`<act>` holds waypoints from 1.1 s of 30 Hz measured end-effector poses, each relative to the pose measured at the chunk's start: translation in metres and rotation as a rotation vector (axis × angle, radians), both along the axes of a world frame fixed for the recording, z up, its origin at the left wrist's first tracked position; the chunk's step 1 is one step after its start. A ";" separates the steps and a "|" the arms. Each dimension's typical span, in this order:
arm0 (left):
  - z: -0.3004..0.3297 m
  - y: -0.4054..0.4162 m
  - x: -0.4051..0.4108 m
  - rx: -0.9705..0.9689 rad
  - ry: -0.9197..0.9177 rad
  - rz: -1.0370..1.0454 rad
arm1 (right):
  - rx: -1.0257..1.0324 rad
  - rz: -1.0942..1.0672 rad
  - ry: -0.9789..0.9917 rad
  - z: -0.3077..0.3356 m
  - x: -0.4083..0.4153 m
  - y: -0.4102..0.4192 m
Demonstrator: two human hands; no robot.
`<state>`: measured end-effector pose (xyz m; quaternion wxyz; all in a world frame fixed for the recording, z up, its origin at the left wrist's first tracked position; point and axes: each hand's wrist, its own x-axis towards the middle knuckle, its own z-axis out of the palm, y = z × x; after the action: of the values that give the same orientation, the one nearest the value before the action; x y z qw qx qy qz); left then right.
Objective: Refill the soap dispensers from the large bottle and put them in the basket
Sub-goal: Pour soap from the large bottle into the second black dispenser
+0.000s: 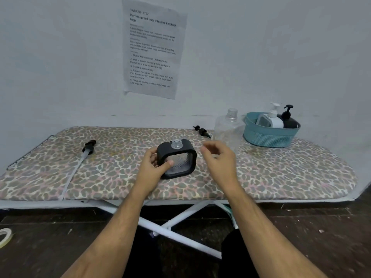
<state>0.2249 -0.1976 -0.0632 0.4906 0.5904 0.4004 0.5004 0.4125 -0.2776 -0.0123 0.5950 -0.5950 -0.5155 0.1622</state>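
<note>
Left hand (pixel 151 169) grips the black soap dispenser (pixel 176 158), uncapped, mid ironing board (pixel 281 173); right hand (pixel 218 159) hovers beside it, fingers loose, holding nothing. Clear large bottle (pixel 227 130) stands beside the basket (pixel 269 135).

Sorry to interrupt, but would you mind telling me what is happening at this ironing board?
A person is refilling soap dispensers. The left hand grips a black square dispenser, its neck uncapped, on the ironing board. The right hand hovers beside it, holding nothing. The large clear bottle stands uncapped; two pump heads lie loose. Two dispensers already sit in the teal basket.
</note>
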 end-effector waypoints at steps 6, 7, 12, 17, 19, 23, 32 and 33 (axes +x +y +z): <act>-0.007 -0.002 0.008 0.051 0.031 0.069 | 0.244 -0.457 0.128 -0.003 0.036 -0.003; -0.007 -0.002 0.008 0.051 0.038 0.072 | 0.223 -0.476 0.125 -0.005 0.044 0.000; -0.007 -0.003 0.007 0.048 0.059 0.091 | -0.029 -0.327 0.125 -0.016 0.066 0.019; -0.005 -0.006 0.007 0.056 0.072 0.100 | -0.116 -0.179 0.137 -0.017 0.062 0.029; -0.005 -0.006 0.007 0.058 0.080 0.101 | -0.117 -0.185 0.114 -0.017 0.059 0.033; -0.004 -0.007 0.006 0.061 0.103 0.104 | -0.113 -0.208 0.105 -0.014 0.061 0.039; -0.002 -0.013 0.000 0.098 0.102 0.038 | -0.106 -0.138 -0.087 0.012 0.061 0.025; -0.002 -0.012 -0.002 0.087 0.105 0.041 | -0.107 -0.125 -0.127 0.017 0.060 0.022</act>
<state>0.2233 -0.2096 -0.0656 0.4325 0.6281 0.4155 0.4958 0.4727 -0.2552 0.0049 0.5374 -0.6660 -0.5045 0.1142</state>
